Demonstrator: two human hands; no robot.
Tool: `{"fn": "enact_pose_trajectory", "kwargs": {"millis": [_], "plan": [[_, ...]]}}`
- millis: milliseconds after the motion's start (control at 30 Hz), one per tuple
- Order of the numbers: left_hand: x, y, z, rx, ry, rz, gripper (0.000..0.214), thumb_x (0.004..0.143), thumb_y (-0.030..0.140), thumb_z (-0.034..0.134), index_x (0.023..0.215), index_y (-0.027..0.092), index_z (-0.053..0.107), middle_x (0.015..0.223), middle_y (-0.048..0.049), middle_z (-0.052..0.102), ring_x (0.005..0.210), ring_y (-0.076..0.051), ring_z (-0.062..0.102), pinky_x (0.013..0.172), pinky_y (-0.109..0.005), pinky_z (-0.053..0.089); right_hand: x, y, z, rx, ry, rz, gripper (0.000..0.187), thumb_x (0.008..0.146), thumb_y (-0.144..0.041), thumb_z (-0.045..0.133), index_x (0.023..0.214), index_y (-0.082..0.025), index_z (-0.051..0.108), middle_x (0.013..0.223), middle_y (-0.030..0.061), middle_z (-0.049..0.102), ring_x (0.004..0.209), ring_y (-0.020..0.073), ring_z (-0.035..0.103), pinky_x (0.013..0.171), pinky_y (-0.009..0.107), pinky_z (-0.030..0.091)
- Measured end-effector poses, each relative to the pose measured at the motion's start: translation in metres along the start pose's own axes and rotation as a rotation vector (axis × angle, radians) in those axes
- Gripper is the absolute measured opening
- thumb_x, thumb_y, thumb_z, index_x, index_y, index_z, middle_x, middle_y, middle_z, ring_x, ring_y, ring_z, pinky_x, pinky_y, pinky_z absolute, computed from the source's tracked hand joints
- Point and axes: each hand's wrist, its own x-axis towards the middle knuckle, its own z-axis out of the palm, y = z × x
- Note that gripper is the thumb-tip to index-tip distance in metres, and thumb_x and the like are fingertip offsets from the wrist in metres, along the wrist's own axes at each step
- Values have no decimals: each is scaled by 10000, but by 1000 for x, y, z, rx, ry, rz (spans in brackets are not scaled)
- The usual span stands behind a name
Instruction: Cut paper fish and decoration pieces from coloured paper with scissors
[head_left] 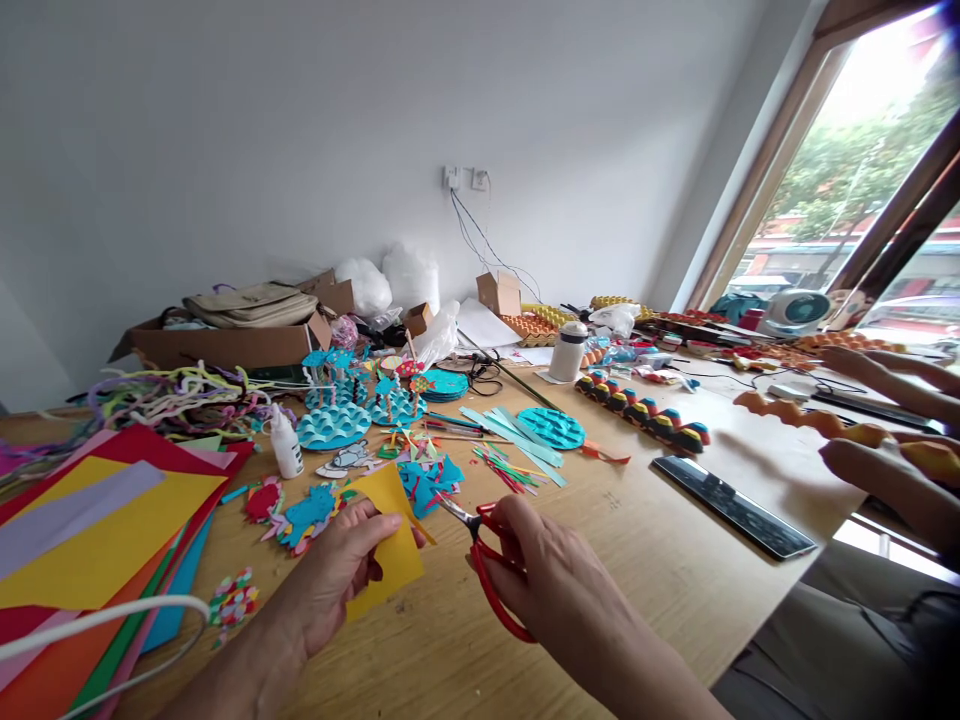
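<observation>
My left hand [349, 562] pinches a piece of yellow paper [397, 555] above the table, and a narrow flap stands off its right side. Red-handled scissors [495, 590] are gripped in my right hand [559, 590], their blades pointing up and left, just to the right of the paper. The blades look apart from the paper. Behind my hands lie blue paper cutouts [429, 482] and a small pile of blue, pink and red cutouts [309, 515]. Colourful paper dots [234, 600] lie left of my left forearm.
Coloured paper sheets [187, 487] fill the left side, beside a white glue bottle [285, 445]. Blue wavy discs [551, 428], paper strips [510, 440], a white bottle [568, 352] and a phone [731, 507] lie beyond. At right, another person's hands [892, 480] hold an orange egg-carton strip [795, 415].
</observation>
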Motion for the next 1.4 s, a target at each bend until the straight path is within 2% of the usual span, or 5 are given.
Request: {"fn": "enact_pose_trajectory", "kwargs": {"millis": [167,400,700,967,1400], "plan": [[2,-1,0,-11,7,-9,152,634,291,635,647,140,636,575,1,659,476,-84,531,434,-163,384,4,-1,-2,259,5,-49,174,792,-303,470,944,-221,445,606,-35,505,532,112,431,513,222,299],[3,0,-4,-90,23,14,109,654,268,614,626,163,607,536,34,616,469,-83,541,419,-159,384,10,-9,33,874,-280,82,102,805,-290,411,831,-199,449,545,-75,372,421,54,367,417,180,266],[3,4,-5,-178,95,-28,94,641,228,606,601,190,530,495,58,590,396,-90,510,384,-186,378,15,-7,46,526,-31,104,142,680,-240,538,666,-188,406,503,-69,415,468,67,326,436,188,237],[10,1,-9,-125,48,27,134,619,300,644,636,170,612,514,32,612,447,-101,539,426,-190,372,38,13,44,719,-316,358,337,719,-449,469,572,-150,525,461,-23,493,343,58,366,345,186,245],[12,-12,5,-222,107,162,146,630,317,635,606,182,584,506,24,600,463,-105,520,449,-193,354,112,-2,82,1252,130,185,333,702,-484,529,647,-168,441,482,-67,381,413,61,338,388,187,263]]}}
